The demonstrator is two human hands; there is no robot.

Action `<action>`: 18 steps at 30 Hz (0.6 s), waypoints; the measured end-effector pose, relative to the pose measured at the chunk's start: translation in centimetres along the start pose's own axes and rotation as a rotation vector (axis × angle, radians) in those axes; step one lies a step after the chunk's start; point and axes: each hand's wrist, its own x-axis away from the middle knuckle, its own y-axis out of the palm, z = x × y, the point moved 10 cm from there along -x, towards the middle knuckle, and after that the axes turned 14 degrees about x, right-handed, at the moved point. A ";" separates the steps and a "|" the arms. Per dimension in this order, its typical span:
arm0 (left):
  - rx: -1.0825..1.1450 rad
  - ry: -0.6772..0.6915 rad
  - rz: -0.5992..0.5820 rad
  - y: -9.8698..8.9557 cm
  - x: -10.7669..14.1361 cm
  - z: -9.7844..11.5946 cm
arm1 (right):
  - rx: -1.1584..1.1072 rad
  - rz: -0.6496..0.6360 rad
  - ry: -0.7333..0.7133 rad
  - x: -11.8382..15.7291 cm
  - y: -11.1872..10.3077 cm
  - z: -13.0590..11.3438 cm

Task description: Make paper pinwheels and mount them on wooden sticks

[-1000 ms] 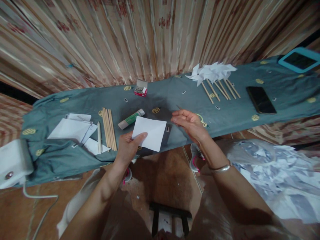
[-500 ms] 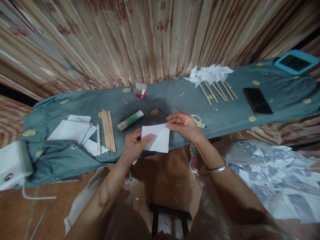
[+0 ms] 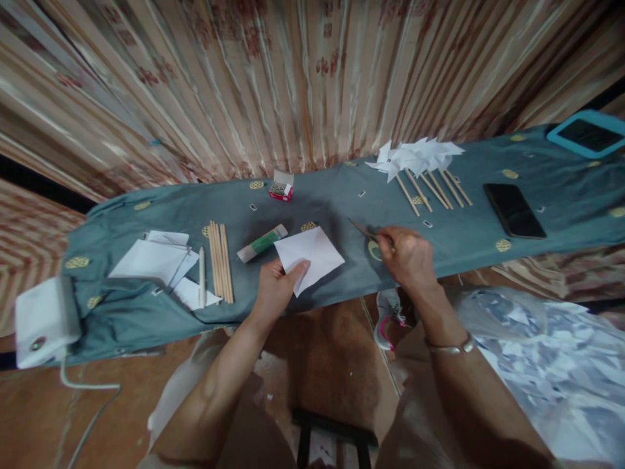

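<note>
A square of white paper (image 3: 315, 254) is pinched between the thumb and fingers of my left hand (image 3: 278, 286), tilted with one corner toward me. My right hand (image 3: 409, 257) is closed around scissors (image 3: 362, 228) with yellow-green handles; their pointed blades reach left over the cloth toward the paper. Just beyond my left hand lies a green and white glue stick (image 3: 263, 243). Left of it, a row of wooden sticks (image 3: 221, 262) lies beside a white pen (image 3: 202, 277) and a stack of white paper sheets (image 3: 146, 260).
Paper pinwheels (image 3: 415, 159) on sticks lie at the back right, near a black phone (image 3: 514, 210) and a blue-framed device (image 3: 588, 133). An open red box (image 3: 280, 189) of small metal pieces stands at the back. A white corded box (image 3: 46, 322) sits left; a bag of paper scraps (image 3: 541, 365) is at right.
My right hand has let go of the paper, moved right and closed on the scissors. The paper has turned in my left hand. The view has shifted slightly.
</note>
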 end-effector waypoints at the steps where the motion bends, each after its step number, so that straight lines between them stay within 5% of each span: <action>1: 0.024 -0.011 -0.006 0.3 -0.1 -0.2 | 0.087 -0.030 -0.009 0.2 0.2 0.2; 7: 0.172 -0.019 0.007 1.4 -0.5 -0.5 | 0.290 -0.170 -0.064 1.0 2.1 0.8; 18: 0.349 -0.094 0.034 1.7 -0.7 -1.5 | 0.263 -0.150 -0.058 0.4 2.4 0.0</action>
